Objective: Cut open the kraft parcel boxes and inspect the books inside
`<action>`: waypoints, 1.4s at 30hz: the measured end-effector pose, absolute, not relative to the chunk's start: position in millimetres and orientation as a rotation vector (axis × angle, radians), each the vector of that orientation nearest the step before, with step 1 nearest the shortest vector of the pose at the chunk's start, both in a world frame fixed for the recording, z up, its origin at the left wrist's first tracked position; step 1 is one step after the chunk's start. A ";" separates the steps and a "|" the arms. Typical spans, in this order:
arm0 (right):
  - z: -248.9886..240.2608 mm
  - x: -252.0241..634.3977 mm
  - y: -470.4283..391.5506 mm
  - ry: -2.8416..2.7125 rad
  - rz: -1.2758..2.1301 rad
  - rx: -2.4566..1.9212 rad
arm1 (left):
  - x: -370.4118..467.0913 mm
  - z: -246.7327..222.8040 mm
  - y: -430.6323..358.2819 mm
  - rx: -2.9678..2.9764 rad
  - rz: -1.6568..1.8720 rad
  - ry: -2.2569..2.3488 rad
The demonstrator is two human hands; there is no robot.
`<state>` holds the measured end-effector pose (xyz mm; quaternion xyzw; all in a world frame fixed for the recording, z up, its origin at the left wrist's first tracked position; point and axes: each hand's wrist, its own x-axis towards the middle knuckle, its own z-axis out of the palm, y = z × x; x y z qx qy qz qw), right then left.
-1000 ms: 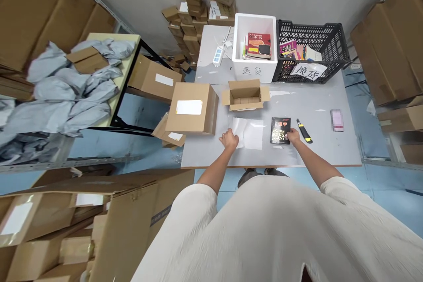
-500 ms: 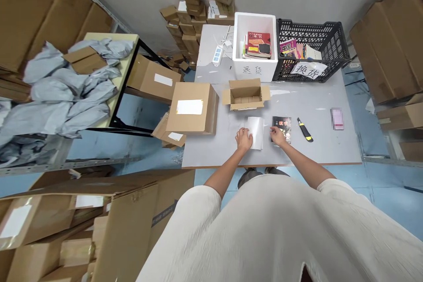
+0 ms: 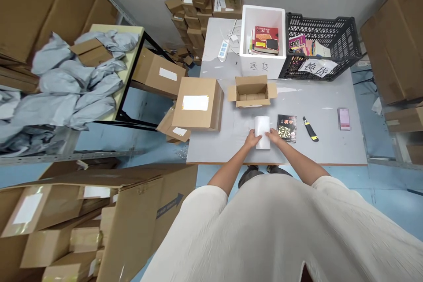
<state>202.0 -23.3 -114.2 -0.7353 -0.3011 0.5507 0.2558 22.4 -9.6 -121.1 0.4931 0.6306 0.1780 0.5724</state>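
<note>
A white folded paper (image 3: 262, 126) is near the front edge of the grey table. My left hand (image 3: 252, 139) grips its left side, and my right hand (image 3: 273, 136) has its right side between thumb and fingers. Just right of my right hand, a dark book (image 3: 287, 128) with red lettering lies flat. Farther right is a box cutter (image 3: 310, 129) with a black and yellow handle. Behind the paper stands a small open cardboard box (image 3: 252, 91), its flaps spread.
A closed carton (image 3: 197, 105) sits at the table's left. Along the back stand a white foam box (image 3: 263, 61) and a black crate (image 3: 325, 48), both holding books. A power strip (image 3: 224, 50) lies back left, a phone-like pink object (image 3: 344, 119) far right. Grey parcels (image 3: 62, 80) cover the side shelf.
My right hand has moved left from the book onto the paper's right edge. The paper now looks narrower, held from both sides. The camera view has shifted slightly.
</note>
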 end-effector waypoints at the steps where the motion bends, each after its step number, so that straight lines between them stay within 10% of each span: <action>1: -110.9 201.2 -24.0 -0.805 1.510 -1.976 | 22.1 -121.5 -9.2 1.095 0.404 1.459; 30: 28.3 252.8 37.2 -0.941 1.532 -1.640 | 30.4 -12.5 52.6 1.178 0.878 0.937; 42: 58.4 248.9 103.1 -1.329 0.926 -1.613 | 16.6 -8.1 79.8 1.279 1.003 1.306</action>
